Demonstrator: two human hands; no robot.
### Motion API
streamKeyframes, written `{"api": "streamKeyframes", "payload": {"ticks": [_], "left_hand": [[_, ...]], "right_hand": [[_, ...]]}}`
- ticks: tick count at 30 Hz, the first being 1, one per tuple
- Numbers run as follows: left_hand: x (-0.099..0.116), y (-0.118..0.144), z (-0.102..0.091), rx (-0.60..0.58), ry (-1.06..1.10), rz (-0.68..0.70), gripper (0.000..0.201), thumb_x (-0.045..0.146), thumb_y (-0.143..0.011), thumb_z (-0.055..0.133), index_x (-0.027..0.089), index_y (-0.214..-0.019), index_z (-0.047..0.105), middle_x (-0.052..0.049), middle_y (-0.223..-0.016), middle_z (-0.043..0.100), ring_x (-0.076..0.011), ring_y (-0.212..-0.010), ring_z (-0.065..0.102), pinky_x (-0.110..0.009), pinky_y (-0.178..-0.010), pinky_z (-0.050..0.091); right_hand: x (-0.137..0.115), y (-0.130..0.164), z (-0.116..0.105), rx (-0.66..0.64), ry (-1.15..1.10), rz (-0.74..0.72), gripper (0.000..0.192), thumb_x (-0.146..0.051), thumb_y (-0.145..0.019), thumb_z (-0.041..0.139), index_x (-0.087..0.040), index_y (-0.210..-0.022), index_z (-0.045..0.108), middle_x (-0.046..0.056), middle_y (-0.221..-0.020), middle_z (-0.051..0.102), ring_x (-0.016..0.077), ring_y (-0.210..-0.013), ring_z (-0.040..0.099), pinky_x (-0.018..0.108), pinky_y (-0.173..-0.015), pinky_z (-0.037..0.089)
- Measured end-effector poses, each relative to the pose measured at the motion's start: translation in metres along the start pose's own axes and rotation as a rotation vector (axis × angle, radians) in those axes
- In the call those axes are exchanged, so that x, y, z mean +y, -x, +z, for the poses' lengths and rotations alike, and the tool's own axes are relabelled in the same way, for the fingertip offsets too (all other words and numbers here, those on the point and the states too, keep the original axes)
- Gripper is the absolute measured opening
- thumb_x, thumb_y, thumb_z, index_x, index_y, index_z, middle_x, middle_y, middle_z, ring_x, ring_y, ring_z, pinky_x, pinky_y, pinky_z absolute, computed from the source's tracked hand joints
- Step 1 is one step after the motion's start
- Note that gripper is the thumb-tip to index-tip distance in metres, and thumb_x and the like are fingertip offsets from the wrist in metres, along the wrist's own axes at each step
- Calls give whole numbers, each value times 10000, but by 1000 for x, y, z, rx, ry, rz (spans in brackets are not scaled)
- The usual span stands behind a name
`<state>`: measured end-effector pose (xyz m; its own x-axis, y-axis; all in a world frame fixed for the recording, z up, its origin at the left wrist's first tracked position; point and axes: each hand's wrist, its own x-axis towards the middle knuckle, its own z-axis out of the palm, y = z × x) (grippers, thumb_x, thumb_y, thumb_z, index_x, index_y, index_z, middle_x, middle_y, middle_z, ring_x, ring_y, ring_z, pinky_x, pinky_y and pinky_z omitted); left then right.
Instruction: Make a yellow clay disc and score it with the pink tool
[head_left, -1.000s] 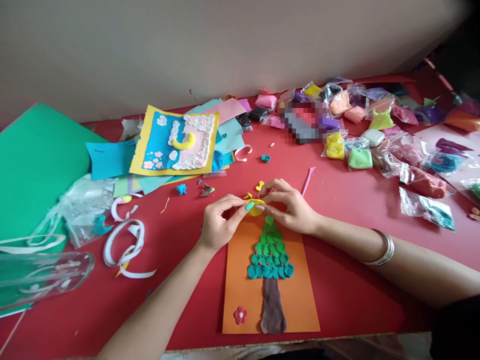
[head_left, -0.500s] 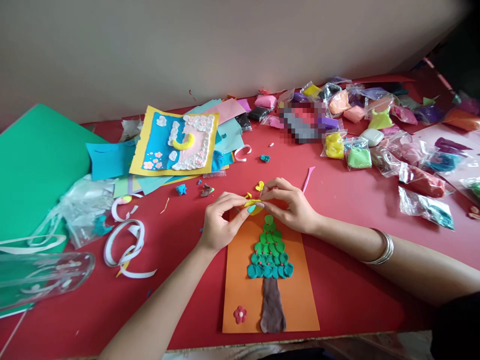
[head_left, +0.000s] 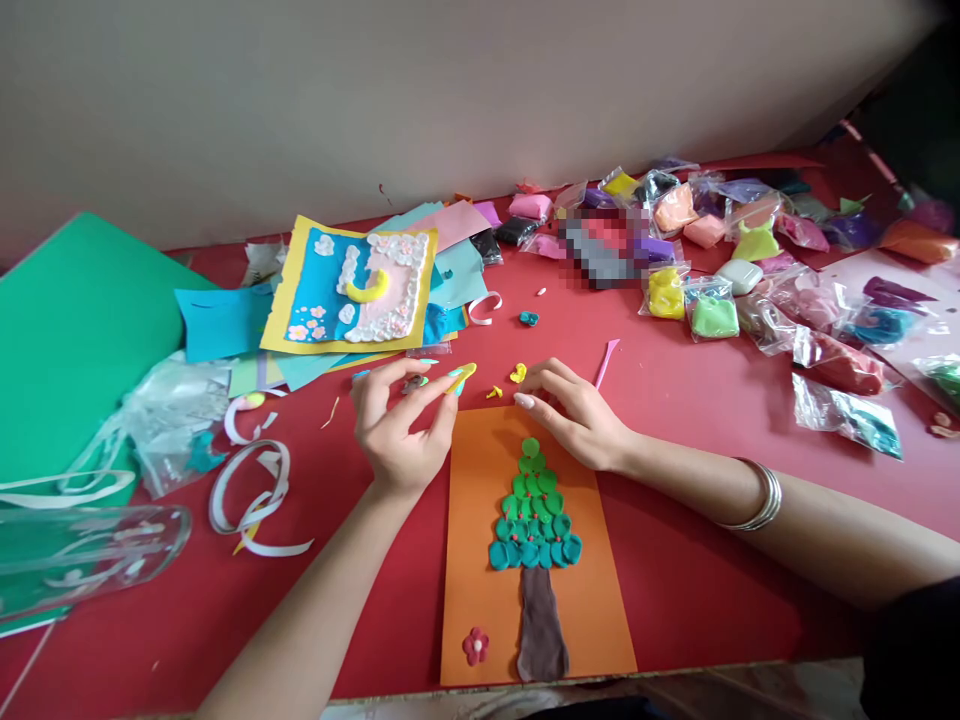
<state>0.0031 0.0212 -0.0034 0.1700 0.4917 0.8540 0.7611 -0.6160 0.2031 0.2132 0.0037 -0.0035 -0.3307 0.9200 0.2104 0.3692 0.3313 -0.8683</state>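
- Presently, white ribbon [head_left: 247, 500] is lying coiled at left, well apart from both hands.
- The left hand [head_left: 401, 440] is pinching the yellow piece [head_left: 463, 377] between thumb and fingertips; the other fingers are standing clear, probably to avoid denting soft clay.
- The yellow piece is appearing nearly edge-on, by the upper left corner of the orange card [head_left: 600, 620].
- The card is lying flat with the clay tree [head_left: 534, 520] upright to the person, presumably for easy viewing and reach.
- Yellow scraps [head_left: 517, 373] are resting beyond the card, beside the right fingers.
- The right hand [head_left: 585, 415] is bending loosely, narrowly parted, showing nothing held; fingertip contact is remaining unclear.
- Difference: half a second earlier, both hands were gripping the yellow piece above the treetop; now the left alone is carrying it, further left, leaving the card's top edge showing.
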Motion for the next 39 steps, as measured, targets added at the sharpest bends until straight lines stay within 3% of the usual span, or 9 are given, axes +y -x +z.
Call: {"api": "streamKeyframes", "payload": {"ticks": [10,15,19,21,23,25,30,36,39], "left_hand": [[6,2,5,-220,105,280,228,83,-795,622,234,-957,674,-12,-861,742,-182,-864,667,-326,-790,489],[14,4,5,-268,173,303,213,95,-795,636,209,-972,670,-30,-864,746,-208,-902,671,-331,-746,495],[21,3,5,-326,254,290,144,115,-799,647,212,-902,675,-11,-798,741,-186,-819,666,-317,-700,496],[21,3,4,-256,224,256,159,111,-784,663,223,-896,682,-21,-828,738,-181,-817,650,-321,-714,503],[20,2,3,-140,157,236,188,104,-751,694,237,-884,691,-35,-858,731,-188,-843,631,-325,-727,505],[19,2,3,-130,103,269,184,106,-730,712,245,-849,694,-31,-834,723,-191,-830,622,-328,-722,492],[20,4,7,-402,161,363,131,87,-747,672,213,-780,659,7,-733,714,-172,-742,630,-334,-725,446],[22,5,8,-383,304,245,107,94,-772,634,196,-788,664,-7,-703,710,-155,-714,657,-276,-677,501],[17,5,7,-306,311,69,83,129,-787,628,185,-800,688,-24,-710,717,-146,-671,661,-259,-650,530]], "right_hand": [[-11,13,8,-204,15,-168,299,-395,-946,413,-169,-866,591,72,-952,576,142,-819,589,283,-760,496],[-18,-8,-30,-129,435,-279,348,-357,-945,343,-159,-947,629,93,-894,645,166,-771,603,275,-623,427],[-25,-24,-80,-182,1005,26,184,-284,-795,529,-193,-889,658,74,-786,669,186,-646,580,274,-531,314],[-22,-27,-94,-288,1125,149,193,-207,-697,609,-207,-884,657,68,-755,672,197,-625,586,272,-527,302],[-17,-27,-98,-359,1139,203,266,-136,-650,630,-211,-904,654,72,-742,671,219,-639,606,278,-533,312],[-12,-27,-93,-414,1117,212,302,-89,-658,610,-212,-930,652,76,-739,669,230,-664,622,283,-545,323],[-8,-27,-81,-494,1162,201,231,-81,-721,546,-194,-879,672,91,-728,665,228,-710,635,287,-566,330],[-11,-31,-87,-458,1182,194,213,-100,-693,559,-194,-849,670,87,-698,654,234,-668,623,282,-541,308],[-15,-31,-83,-379,1126,130,198,-138,-728,516,-201,-849,659,61,-620,630,205,-585,589,274,-521,290]]}}
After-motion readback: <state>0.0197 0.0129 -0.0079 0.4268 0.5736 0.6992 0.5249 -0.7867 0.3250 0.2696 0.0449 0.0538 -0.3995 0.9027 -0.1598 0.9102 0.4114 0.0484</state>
